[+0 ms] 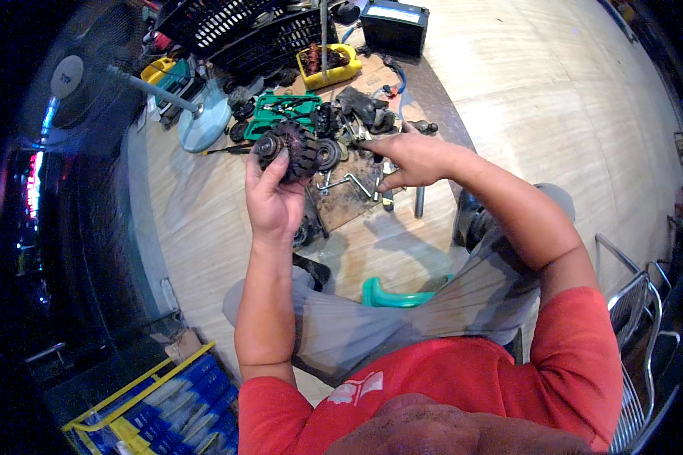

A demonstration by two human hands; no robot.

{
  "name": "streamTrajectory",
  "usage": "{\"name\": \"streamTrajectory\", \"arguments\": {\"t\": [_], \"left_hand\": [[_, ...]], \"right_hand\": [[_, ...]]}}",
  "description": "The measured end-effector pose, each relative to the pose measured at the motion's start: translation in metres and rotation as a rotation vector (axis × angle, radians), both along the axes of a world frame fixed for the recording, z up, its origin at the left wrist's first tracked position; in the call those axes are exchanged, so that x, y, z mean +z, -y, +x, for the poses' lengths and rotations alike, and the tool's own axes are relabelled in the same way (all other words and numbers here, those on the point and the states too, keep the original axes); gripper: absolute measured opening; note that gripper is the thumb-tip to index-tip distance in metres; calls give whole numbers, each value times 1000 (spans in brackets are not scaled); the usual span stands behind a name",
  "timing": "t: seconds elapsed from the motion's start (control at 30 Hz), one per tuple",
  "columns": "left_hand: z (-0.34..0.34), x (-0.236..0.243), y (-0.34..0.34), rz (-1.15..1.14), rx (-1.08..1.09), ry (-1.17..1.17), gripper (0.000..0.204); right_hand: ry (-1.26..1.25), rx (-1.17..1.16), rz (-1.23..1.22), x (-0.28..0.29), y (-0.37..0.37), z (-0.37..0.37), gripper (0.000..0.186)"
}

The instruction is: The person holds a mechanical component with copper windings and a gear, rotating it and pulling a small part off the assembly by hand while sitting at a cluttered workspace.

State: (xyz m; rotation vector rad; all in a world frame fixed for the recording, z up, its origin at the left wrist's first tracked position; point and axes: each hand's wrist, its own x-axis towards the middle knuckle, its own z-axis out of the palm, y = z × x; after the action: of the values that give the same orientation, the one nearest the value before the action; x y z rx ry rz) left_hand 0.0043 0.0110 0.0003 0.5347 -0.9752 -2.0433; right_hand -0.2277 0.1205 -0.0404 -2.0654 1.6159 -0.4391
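Nearest to us in the head view is one red shirt (463,371), with two bare forearms reaching past grey trousers (387,326). We count two hands. The left hand (275,203) is wrapped around one dark, ribbed cylindrical part (296,149), raised above the cardboard (341,208). The right hand (416,161) reaches down with thumb and fingers apart among the loose parts; we cannot tell whether it grips anything.

Between the hands we see one bent metal bar (350,179), and just right of the left hand one round metal part (328,155). One grey tube (419,202) lies below the right hand. Beyond the left hand we count one green tool case (281,110) and, farther off, one yellow container (331,70); well beyond the right hand stands one black box-shaped battery (394,29).

The left palm and the far fingers are hidden behind the ribbed part. The right fingertips merge with dark pieces too jumbled for us to count. Below both hands, a green stool (395,296) is partly covered by the trousers.
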Motion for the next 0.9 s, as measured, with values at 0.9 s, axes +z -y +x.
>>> {"name": "streamTrajectory", "arguments": {"t": [0.9], "left_hand": [[22, 1, 5, 151, -228, -175, 40]], "right_hand": [[-402, -382, -238, 28, -6, -91, 19]]}}
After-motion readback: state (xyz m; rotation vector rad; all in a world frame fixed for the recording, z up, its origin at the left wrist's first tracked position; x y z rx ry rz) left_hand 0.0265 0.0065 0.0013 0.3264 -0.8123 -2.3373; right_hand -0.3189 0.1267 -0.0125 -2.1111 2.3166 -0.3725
